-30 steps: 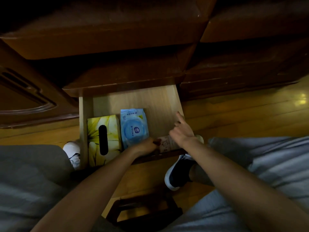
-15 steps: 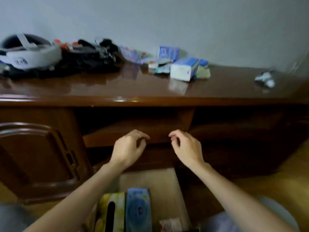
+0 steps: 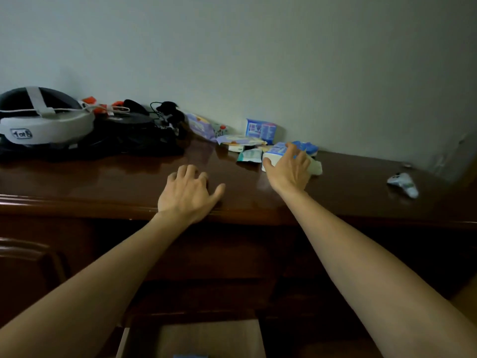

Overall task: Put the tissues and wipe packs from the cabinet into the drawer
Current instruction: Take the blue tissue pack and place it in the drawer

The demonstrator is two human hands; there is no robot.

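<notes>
right hand (image 3: 289,173) seemingly grips blue tissue pack (image 3: 276,151); left hand (image 3: 188,195) rests relaxed on cabinet (image 3: 103,182).

drawer (image 3: 206,337): cut by the bottom edge, only its rear part shows.
blue pack (image 3: 190,356): a sliver at that edge; kind unclear.
tissue pack (image 3: 277,149): middle hidden under the right hand (image 3: 290,170); print unreadable.
headset (image 3: 44,120): left end cropped.
white-blue object (image 3: 404,183): blurred, cannot tell what.

Left grip (image 3: 188,195) rests splayed; right grip (image 3: 289,171) clasps pack (image 3: 276,149).
</notes>
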